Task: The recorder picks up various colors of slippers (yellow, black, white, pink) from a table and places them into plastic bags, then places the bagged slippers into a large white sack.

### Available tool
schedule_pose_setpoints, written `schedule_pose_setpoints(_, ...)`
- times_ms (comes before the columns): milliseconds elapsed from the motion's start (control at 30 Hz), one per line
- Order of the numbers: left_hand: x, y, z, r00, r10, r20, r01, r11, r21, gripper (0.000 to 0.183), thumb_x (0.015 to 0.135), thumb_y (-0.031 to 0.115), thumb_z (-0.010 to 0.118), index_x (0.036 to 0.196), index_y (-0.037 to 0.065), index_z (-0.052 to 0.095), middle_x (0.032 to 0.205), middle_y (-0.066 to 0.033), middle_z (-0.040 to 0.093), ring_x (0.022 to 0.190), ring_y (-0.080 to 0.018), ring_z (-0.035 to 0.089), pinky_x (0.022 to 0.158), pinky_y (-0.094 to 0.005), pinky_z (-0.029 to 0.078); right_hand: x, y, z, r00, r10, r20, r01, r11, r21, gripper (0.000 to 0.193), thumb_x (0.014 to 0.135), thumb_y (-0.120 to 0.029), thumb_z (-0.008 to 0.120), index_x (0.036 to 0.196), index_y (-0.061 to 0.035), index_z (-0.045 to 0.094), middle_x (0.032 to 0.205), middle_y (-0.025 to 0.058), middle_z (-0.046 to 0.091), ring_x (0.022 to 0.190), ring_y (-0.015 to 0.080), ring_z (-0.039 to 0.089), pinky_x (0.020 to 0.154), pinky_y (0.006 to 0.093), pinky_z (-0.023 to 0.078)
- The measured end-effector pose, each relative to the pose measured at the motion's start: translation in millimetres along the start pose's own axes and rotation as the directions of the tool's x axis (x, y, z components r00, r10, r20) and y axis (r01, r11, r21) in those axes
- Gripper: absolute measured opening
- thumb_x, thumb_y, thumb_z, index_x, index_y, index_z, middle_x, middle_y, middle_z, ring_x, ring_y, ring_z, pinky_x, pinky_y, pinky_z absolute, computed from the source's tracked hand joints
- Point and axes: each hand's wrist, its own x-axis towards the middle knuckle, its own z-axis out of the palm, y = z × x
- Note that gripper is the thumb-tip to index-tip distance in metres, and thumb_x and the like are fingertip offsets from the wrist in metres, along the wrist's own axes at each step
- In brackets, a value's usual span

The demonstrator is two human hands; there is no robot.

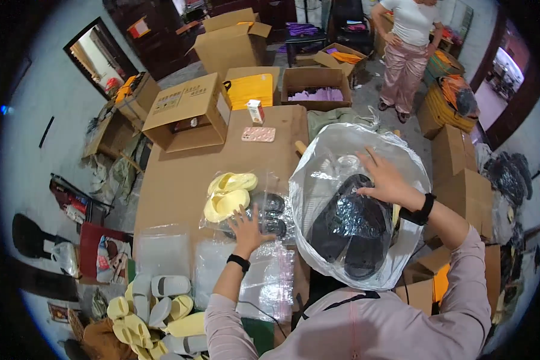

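Observation:
My left hand [246, 231] lies with fingers spread over the near edge of clear plastic bags holding yellow slippers [225, 206] and black slippers [270, 213] on the table. Inside a large white plastic sack [303, 228] on the right is a clear bag with a pair of black slippers [366, 246]. Above its upper part my right hand [390, 180] is open, thumb and fingers apart; whether it touches the plastic I cannot tell. Behind it in the sack show pale slippers [321, 195]. Flat clear bags [246, 270] lie close to me, left of the sack.
Loose yellow and grey slippers [162, 312] are heaped at the lower left. The brown table [180, 186] bears an open carton [189, 114], a phone in a pink case [258, 134] and a small box [255, 111]. Cartons stand around; another person [402, 54] stands at the back right.

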Motion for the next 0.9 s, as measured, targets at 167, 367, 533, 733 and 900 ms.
schedule_pose_setpoints(167, -1.7, -1.7, 52.8, 0.959, 0.019, 0.283, -0.084, 0.972, 0.22, 0.102, 0.057, 0.051, 0.078, 0.141, 0.033, 0.025, 0.145, -0.0298, 0.009, 0.131, -0.0532, 0.011, 0.097, -0.072, 0.009, -37.0, -11.5, -22.1, 0.973, 0.042, -0.226, -0.084, 0.98, -0.178, 0.08, 0.075, -0.028, 0.069, 0.14, -0.0136, 0.025, 0.142, 0.0191, 0.027, 0.113, 0.0367, 0.045, 0.091, 0.0441, 0.037)
schedule_pose_setpoints(367, 11.9, -27.8, 104.7, 0.974, 0.108, 0.201, -0.179, 0.907, 0.38, 0.053, 0.074, 0.033, 0.067, 0.125, 0.031, 0.051, 0.143, -0.0222, 0.024, 0.13, -0.0467, 0.023, 0.097, -0.0697, 0.018, -62.9, -21.9, -26.7, 0.962, 0.085, -0.258, -0.121, 0.985, -0.127, 0.069, 0.077, -0.023, 0.066, 0.136, -0.0104, 0.032, 0.141, 0.0183, 0.028, 0.106, 0.0354, 0.047, 0.088, 0.0428, 0.037)
schedule_pose_setpoints(533, 29.7, -49.1, 76.4, 0.968, 0.078, 0.238, -0.121, 0.977, 0.173, 0.016, 0.084, 0.021, 0.053, 0.094, 0.016, 0.065, 0.119, -0.0092, 0.057, 0.114, -0.0314, 0.049, 0.091, -0.0594, 0.031, -69.2, -22.8, -23.1, 0.951, 0.089, -0.296, -0.117, 0.99, -0.078, 0.063, 0.078, -0.021, 0.064, 0.132, -0.0076, 0.036, 0.139, 0.0187, 0.031, 0.102, 0.0364, 0.049, 0.086, 0.0423, 0.039)
schedule_pose_setpoints(733, 38.9, -64.1, 48.2, 0.994, 0.08, 0.077, -0.038, 0.895, -0.443, 0.022, 0.081, 0.024, 0.06, 0.09, 0.004, 0.063, 0.082, -0.0145, 0.066, 0.078, -0.0326, 0.063, 0.069, -0.0396, 0.048, -66.9, -29.5, -22.6, 0.94, 0.067, -0.335, -0.075, 0.997, -0.013, 0.059, 0.078, -0.02, 0.063, 0.13, -0.0058, 0.038, 0.137, 0.0195, 0.034, 0.101, 0.0375, 0.05, 0.086, 0.0429, 0.039)
schedule_pose_setpoints(900, 19.2, -51.3, 23.3, 0.877, 0.241, 0.417, -0.182, 0.967, -0.176, 0.028, 0.075, 0.022, 0.068, 0.102, 0.015, 0.067, 0.123, -0.0157, 0.052, 0.112, -0.0345, 0.051, 0.093, -0.0496, 0.038, -74.2, -29.8, -17.9, 0.939, 0.076, -0.334, -0.083, 0.997, -0.005, 0.056, 0.079, -0.019, 0.062, 0.128, -0.0059, 0.039, 0.137, 0.0195, 0.035, 0.103, 0.038, 0.05, 0.088, 0.0435, 0.039)
